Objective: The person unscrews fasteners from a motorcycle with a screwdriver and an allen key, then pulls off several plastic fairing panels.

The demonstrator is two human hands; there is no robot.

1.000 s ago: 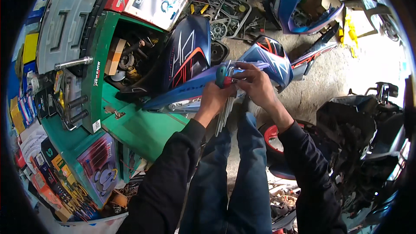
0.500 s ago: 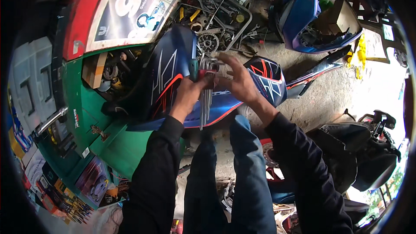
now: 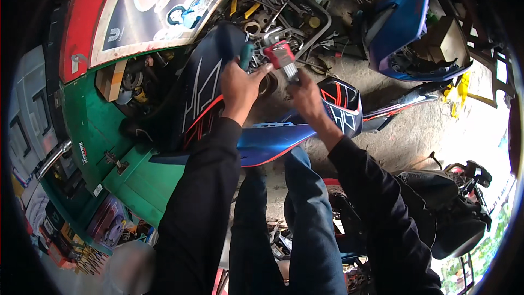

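My right hand (image 3: 307, 98) is closed around the long ends of a hex key set (image 3: 289, 68). Its red holder (image 3: 279, 53) points away from me, tilted to the left, with bent key ends showing beyond it. My left hand (image 3: 239, 92) grips a green-handled screwdriver (image 3: 246, 55) whose shaft points away from me. The left thumb reaches toward the red holder; whether it touches cannot be made out. Below both hands lies a blue motorcycle fairing panel (image 3: 267, 141) with an orange edge, and a dark patterned panel (image 3: 204, 93) stands to the left.
Beyond my hands, a black tray (image 3: 322, 35) holds loose wrenches and metal parts. A green metal cabinet (image 3: 93, 114) stands at left, below a red-framed sign (image 3: 158, 11). Another blue panel (image 3: 401, 16) lies far right, near a cardboard box (image 3: 450, 41). A black motorcycle part (image 3: 450, 207) sits lower right.
The hex key set has swung from hanging toward me between both hands to pointing up and left in my right hand. My right hand has moved nearer to me; the left has shifted slightly away.
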